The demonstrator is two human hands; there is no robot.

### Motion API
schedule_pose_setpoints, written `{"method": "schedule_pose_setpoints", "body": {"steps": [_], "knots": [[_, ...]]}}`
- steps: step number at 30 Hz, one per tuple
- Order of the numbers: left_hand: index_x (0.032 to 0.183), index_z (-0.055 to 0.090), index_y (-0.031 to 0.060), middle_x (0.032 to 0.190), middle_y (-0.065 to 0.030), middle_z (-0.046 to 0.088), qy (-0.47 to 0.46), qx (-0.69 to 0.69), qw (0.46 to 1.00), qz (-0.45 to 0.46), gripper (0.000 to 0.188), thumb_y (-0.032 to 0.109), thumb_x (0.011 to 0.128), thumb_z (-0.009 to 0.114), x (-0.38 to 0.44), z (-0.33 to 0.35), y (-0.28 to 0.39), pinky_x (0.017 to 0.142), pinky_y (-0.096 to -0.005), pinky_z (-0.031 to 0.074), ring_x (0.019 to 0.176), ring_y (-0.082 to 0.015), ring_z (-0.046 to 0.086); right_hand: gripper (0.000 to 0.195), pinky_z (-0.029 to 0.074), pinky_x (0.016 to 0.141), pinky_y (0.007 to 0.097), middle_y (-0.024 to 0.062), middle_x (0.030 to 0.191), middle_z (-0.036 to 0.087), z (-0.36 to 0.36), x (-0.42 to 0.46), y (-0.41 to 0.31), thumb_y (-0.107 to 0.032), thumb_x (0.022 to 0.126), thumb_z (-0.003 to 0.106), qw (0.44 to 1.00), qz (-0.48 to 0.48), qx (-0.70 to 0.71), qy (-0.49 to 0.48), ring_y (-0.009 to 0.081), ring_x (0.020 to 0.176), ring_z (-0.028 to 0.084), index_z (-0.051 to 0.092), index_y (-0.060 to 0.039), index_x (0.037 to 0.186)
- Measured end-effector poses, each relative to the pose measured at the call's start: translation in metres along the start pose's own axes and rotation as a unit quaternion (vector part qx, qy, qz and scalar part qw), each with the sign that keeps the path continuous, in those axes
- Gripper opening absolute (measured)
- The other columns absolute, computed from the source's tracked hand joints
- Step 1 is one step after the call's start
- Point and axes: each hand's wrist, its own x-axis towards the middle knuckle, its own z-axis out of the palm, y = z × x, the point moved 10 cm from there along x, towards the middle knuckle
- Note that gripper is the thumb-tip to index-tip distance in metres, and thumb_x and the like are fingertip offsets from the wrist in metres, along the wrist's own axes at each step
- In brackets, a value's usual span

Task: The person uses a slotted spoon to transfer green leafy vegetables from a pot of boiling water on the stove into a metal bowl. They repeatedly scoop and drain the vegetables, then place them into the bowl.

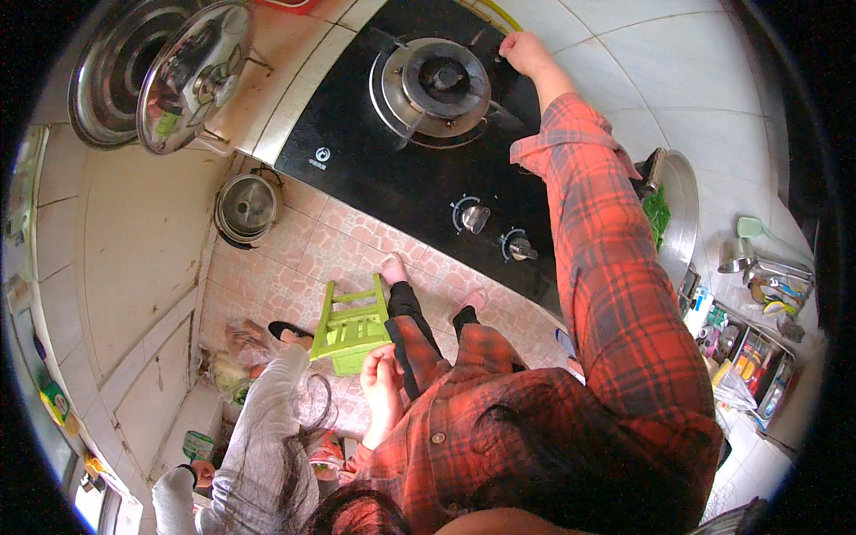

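Observation:
My right hand (525,53) reaches to the back edge of a black glass gas cooktop (374,167), beside a yellow hose (501,15). Its fingers are curled together, and whether anything small is between them cannot be seen. Left of that hand sits a round gas burner (445,77) with nothing on its pan supports. Two control knobs, a left one (475,219) and a right one (521,249), are on the cooktop's front part. My left hand (382,381) hangs in front of my plaid shirt, fingers curled with nothing visible in them, near a green plastic chair (354,321).
Another person in a pale sleeve (257,428) is close on my left. Steel lids (194,87) lean at the upper left. A metal pot (249,206) is low by the wall. A large metal pan (679,214) with green leaves (657,217) lies beyond my right arm.

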Motion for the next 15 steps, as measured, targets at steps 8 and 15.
{"method": "schedule_pose_setpoints", "body": {"steps": [8,15], "knots": [[0.099,0.060,0.0094,0.062,0.0021,0.049,-0.004,0.003,1.000,0.003,0.013,0.010,0.092,0.049,-0.004,0.012,0.005,0.040,-0.0185,0.024,0.045,-0.0032,0.033,0.046,0.048,0.084,0.0423,0.0174,0.103,0.065,0.009,-0.007,0.005,-0.048,0.082,0.060,0.998,0.048,0.006,-0.050,0.0353,0.095,0.062,0.069,-0.0044,0.095],[0.099,0.059,0.0083,0.061,0.0012,0.049,-0.017,-0.008,1.000,0.005,0.012,0.010,0.092,0.051,-0.001,0.006,0.001,0.038,-0.0191,0.023,0.044,-0.0040,0.034,0.046,0.050,0.073,0.0399,0.0189,0.084,0.068,0.001,-0.011,-0.003,-0.046,0.071,0.072,0.998,0.042,-0.046,0.025,0.0329,0.081,0.065,0.071,-0.0016,0.082]]}}
